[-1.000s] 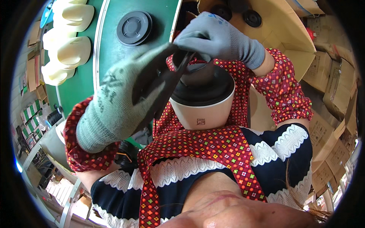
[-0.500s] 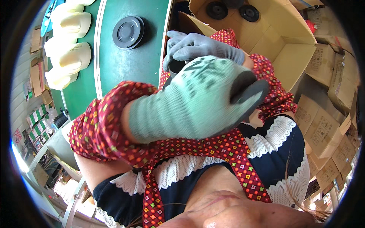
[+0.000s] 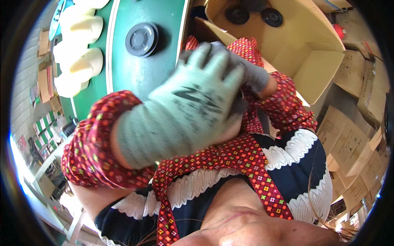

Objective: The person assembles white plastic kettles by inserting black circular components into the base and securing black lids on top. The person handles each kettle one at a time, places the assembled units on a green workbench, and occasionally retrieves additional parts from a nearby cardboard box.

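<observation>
My left hand (image 3: 193,96), in a light green glove with dark palm coating, lies across my right hand in front of my chest. Its fingers are somewhat apart and bent over what is beneath; motion blurs them. My right hand (image 3: 250,76), gloved in grey, is mostly covered by the left one, and its fingers barely show. Whatever the two hands close around is hidden under the green glove. To their left, on the green table (image 3: 164,22), rests a dark grey round disc-shaped part (image 3: 141,39) with a raised rim.
Cream-coloured moulded pieces (image 3: 84,61) line the table's left side. An open cardboard box (image 3: 312,45) stands at the far right, with black discs (image 3: 271,17) inside. More cardboard cartons (image 3: 349,135) are stacked along the right. The table's edge runs just left of my hands.
My left hand has turned, from thumb out at the right to fingers over my right hand. A dark hollow cylinder seen between my hands before is now covered.
</observation>
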The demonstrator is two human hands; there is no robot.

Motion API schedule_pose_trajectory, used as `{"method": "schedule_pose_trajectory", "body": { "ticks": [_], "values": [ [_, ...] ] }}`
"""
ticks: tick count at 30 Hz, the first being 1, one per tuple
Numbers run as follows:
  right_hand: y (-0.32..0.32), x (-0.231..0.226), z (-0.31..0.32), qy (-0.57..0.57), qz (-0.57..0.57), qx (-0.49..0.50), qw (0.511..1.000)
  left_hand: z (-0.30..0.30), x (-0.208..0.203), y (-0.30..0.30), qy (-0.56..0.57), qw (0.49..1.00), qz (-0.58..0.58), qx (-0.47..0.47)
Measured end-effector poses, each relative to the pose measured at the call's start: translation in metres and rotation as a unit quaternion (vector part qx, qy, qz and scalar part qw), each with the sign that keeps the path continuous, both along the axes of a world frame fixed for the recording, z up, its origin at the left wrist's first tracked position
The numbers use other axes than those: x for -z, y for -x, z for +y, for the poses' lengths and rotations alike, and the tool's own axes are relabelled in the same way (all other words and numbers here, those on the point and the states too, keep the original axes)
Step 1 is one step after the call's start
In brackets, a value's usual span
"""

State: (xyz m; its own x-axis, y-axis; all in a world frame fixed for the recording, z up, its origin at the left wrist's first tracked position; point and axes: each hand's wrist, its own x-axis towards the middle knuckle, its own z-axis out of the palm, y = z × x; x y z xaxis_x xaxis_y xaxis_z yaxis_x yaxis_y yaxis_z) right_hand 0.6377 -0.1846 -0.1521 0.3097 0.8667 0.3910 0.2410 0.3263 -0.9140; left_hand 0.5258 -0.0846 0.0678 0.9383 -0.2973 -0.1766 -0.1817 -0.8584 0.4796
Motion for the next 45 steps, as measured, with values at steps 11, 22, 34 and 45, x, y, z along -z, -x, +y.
{"method": "schedule_pose_trajectory", "body": {
  "ticks": [11, 22, 34, 45],
  "values": [
    [0.019, -0.117, -0.048, 0.235, -0.4, 0.124, 0.877, 0.129, 0.133, 0.029, 0.145, 0.986, 0.084, -0.008],
    [0.012, -0.13, -0.053, 0.277, -0.454, 0.12, 0.839, 0.11, 0.104, 0.008, 0.045, 0.997, -0.059, -0.007],
    [-0.056, -0.048, 0.044, -0.096, -0.116, -0.197, 0.969, 0.042, 0.048, 0.033, 0.009, 0.989, -0.13, -0.073],
    [0.019, -0.02, 0.043, -0.184, 0.174, -0.349, 0.902, -0.055, 0.068, -0.035, -0.013, 0.994, -0.11, 0.022]
  ]
}}
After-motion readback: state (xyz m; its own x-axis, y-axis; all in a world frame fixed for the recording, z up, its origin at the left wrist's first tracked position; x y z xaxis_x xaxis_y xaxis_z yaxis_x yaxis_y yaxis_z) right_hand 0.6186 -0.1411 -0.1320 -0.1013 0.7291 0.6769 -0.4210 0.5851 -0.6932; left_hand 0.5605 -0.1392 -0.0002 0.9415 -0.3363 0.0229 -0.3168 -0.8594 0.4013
